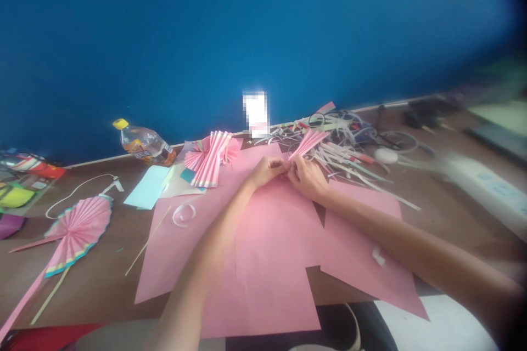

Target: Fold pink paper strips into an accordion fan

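Observation:
Over the far part of the pink paper sheets, my two hands meet at the lower end of a pleated pink paper. My right hand is closed round its gathered end, and the folds spread up and to the right. Thumb and fingers of my left hand are pinched together at the same end; exactly what they grip is too small to make out. Left of my hands stand more pleated pink papers with pale edges. A finished-looking pink fan with a blue and yellow rim lies at the far left.
A tangle of paper strips lies behind my right hand. A bottle with a yellow cap leans at the back left, near light blue paper. A thin stick and a curled white strip lie left of my arm. The blue wall bounds the table.

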A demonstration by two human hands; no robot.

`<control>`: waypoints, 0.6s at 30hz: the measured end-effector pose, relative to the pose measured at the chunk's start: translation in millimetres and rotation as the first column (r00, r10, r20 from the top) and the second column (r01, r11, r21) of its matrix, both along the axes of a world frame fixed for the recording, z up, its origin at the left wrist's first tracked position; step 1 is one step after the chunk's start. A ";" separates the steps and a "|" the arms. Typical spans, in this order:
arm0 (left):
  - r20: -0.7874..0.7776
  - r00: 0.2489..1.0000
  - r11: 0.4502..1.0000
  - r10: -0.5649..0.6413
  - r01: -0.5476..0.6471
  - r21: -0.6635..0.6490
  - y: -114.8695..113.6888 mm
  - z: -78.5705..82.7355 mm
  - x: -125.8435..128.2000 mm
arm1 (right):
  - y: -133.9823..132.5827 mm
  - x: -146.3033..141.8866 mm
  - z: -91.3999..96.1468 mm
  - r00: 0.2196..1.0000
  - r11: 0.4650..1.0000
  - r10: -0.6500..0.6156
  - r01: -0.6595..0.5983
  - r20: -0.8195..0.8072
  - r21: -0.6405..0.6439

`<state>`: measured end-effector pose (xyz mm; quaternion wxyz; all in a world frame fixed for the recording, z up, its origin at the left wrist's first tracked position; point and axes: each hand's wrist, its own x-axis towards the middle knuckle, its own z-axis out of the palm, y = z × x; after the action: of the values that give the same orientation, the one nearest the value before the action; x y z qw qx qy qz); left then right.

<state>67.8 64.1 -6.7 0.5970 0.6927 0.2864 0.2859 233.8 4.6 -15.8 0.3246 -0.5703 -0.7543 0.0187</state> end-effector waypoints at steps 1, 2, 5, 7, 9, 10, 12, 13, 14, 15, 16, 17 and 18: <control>-0.004 1.000 1.000 0.004 -0.004 0.003 -0.2 0.5 0.3 | -0.3 0.0 0.6 1.000 1.000 0.000 0.000 -0.010 0.000; -0.006 1.000 1.000 0.007 -0.007 0.004 -0.3 0.7 0.5 | -0.6 0.0 1.2 1.000 1.000 -0.001 0.001 -0.019 -0.001; -0.006 1.000 1.000 0.013 -0.013 0.002 -0.4 0.4 0.6 | -0.8 0.1 2.0 0.999 1.000 -0.003 0.002 -0.044 -0.019; -0.001 1.000 1.000 0.013 -0.013 -0.002 -0.2 -0.4 0.4 | -0.6 0.4 2.0 0.998 0.999 0.000 -0.002 -0.058 -0.034; 0.009 1.000 1.000 0.007 -0.007 -0.003 0.0 -1.2 0.2 | -0.4 0.6 2.1 0.997 0.999 0.003 -0.006 -0.072 -0.041; 0.014 1.000 1.000 0.005 -0.005 -0.001 0.2 -1.6 0.1 | -0.4 0.8 2.2 0.997 0.999 0.005 -0.008 -0.078 -0.042; 0.022 1.000 1.000 0.004 -0.004 0.005 0.5 -2.4 0.0 | -0.7 0.8 2.9 0.996 0.999 0.012 -0.017 -0.094 -0.046; 0.024 1.000 1.000 0.004 -0.005 0.008 0.7 -2.9 0.0 | -0.9 0.8 3.4 0.994 0.999 0.018 -0.023 -0.104 -0.050; 0.025 1.000 1.000 0.006 -0.006 0.008 1.0 -3.3 0.0 | -1.2 0.7 4.0 0.993 0.998 0.024 -0.030 -0.115 -0.052; 0.026 1.000 1.000 0.006 -0.006 0.009 1.2 -3.9 0.0 | -1.5 0.7 4.6 0.992 0.998 0.031 -0.038 -0.126 -0.055; 0.028 1.000 1.000 0.005 -0.005 0.009 1.4 -4.4 0.1 | -1.7 0.7 5.0 0.990 0.997 0.040 -0.048 -0.137 -0.056; 0.030 1.000 1.000 0.005 -0.006 0.012 1.6 -4.9 0.2 | -1.9 0.9 5.4 0.988 0.997 0.049 -0.058 -0.148 -0.056; 0.032 0.999 1.000 0.005 -0.005 0.015 1.8 -5.3 0.4 | -1.9 1.2 5.6 0.986 0.996 0.057 -0.067 -0.157 -0.055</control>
<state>68.1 65.9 -12.0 0.5957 0.6917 0.2763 0.3006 235.0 2.7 -10.2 0.3643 -0.5529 -0.7432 0.0962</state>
